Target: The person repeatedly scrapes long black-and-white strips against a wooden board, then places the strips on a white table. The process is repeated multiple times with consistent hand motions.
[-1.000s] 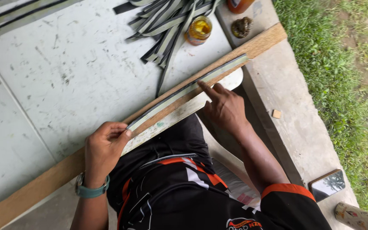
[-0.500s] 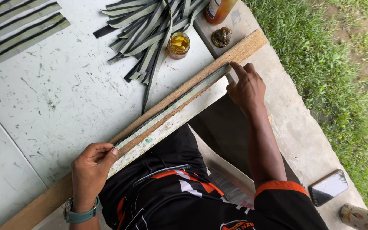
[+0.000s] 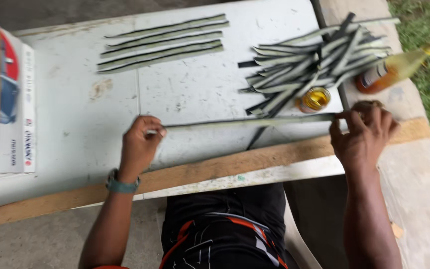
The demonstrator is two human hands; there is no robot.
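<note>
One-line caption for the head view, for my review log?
Both hands, left hand and right hand, hold a long grey-green strip by its ends above a white table, near a strip pile.

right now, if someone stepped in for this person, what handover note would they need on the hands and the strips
Left hand: shut on the near end of one long grey-green strip, lifted just above the white table.
Right hand: pinching the same strip's far end, so it spans between both hands.
Wooden board: lies along the table's near edge, nothing on it.
Done, by the look of it: a neat row of strips laid side by side at the back.
Left: a loose pile of strips on the right, beside a small jar of yellow liquid and a bottle lying on its side.
</note>
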